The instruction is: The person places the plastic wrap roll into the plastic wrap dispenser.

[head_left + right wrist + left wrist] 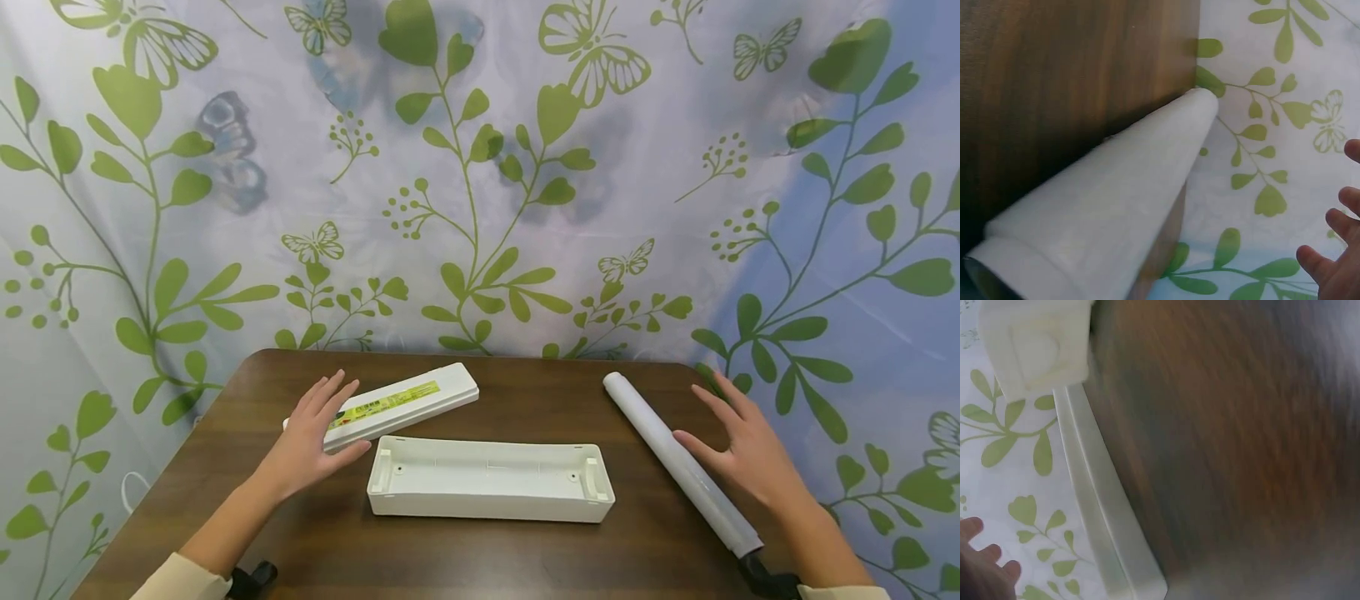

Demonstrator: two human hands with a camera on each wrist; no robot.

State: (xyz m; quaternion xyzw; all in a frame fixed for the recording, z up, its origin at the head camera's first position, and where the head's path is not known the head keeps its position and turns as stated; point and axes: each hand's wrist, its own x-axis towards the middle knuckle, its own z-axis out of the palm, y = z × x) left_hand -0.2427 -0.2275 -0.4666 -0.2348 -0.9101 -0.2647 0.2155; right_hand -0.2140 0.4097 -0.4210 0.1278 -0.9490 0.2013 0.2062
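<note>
L hand (303, 450) & R hand (752, 461) are spread, nothing gripped. Box (491, 507) is left uncovered, mid table (517, 554) — lid (405, 400) set twd far L corner, roll (682, 462) laid along R edge. Opening's judged done — roll not yet boxed, lid not fitted.

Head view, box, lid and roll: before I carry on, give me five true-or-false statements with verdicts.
1. The lid is off the open box. True.
2. The roll lies inside the box. False: it lies on the table, right of the box.
3. The lid has a yellow-green label. True.
4. The right hand grips the roll. False: its fingers are spread, not closed round it.
5. The left hand is nearer the lid than the roll. True.
</note>
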